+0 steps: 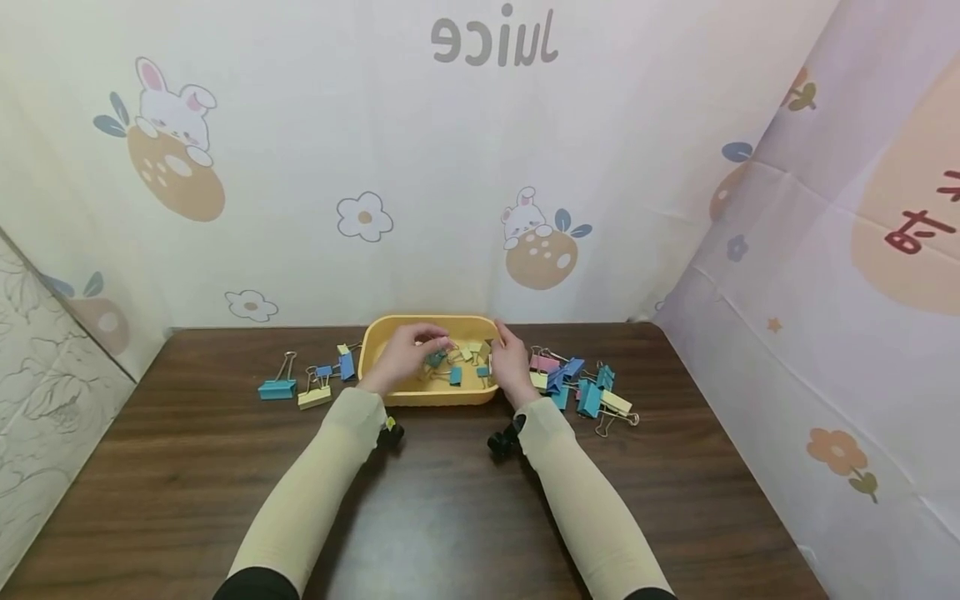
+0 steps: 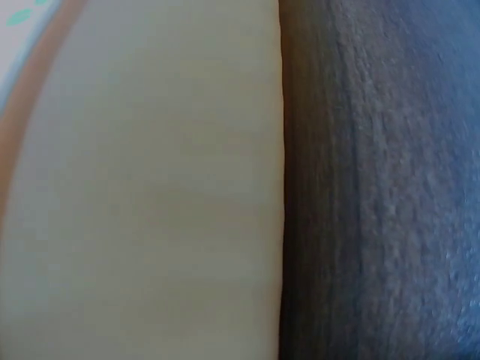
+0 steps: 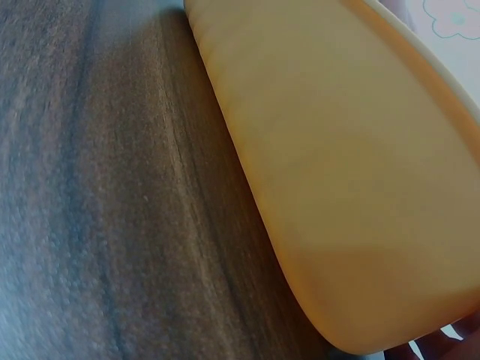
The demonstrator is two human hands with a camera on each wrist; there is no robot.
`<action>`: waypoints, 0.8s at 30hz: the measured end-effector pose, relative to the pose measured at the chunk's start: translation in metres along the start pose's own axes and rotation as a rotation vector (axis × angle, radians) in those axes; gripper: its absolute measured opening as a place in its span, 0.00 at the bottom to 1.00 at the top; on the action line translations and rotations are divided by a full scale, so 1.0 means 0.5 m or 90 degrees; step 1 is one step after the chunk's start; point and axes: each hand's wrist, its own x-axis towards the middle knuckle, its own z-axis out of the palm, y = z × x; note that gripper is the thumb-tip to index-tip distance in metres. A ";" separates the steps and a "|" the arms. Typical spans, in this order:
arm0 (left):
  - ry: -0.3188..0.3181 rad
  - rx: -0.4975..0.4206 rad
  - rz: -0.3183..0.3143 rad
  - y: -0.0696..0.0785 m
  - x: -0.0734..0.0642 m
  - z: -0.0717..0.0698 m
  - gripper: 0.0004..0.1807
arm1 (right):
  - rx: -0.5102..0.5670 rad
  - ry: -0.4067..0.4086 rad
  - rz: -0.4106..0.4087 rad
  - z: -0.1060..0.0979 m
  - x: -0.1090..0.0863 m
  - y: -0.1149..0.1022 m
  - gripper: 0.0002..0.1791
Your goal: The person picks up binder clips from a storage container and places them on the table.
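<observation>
A yellow plastic basket (image 1: 431, 399) stands at the back of the table, with several teal and pale yellow binder clips (image 1: 455, 376) inside. My left hand (image 1: 405, 357) reaches over its left part, thumb and fingers bent close together just above a teal clip (image 1: 435, 358); I cannot tell whether they pinch a clip. At the right end, my right hand (image 1: 512, 363) grips the basket's rim. Its fingertips (image 3: 439, 343) show beneath the basket's corner in the right wrist view. The basket's side (image 2: 142, 180) fills much of the left wrist view.
Right of the basket lies a pile of pink, blue, teal and yellow binder clips (image 1: 589, 398). To the left are a teal clip (image 1: 277, 389), a yellow clip (image 1: 314, 397) and blue clips (image 1: 347, 366). A printed curtain (image 1: 450, 167) hangs behind the dark wooden table (image 1: 442, 500).
</observation>
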 end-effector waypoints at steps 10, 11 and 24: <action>0.061 -0.123 -0.025 -0.003 0.005 -0.013 0.23 | 0.003 0.009 -0.006 0.004 0.004 0.005 0.28; 0.066 -0.130 -0.028 -0.001 0.007 -0.014 0.24 | -0.002 0.011 -0.008 0.003 0.005 0.005 0.28; 0.149 -0.233 -0.089 0.003 0.003 -0.028 0.26 | -0.017 0.007 -0.005 0.004 0.009 0.006 0.28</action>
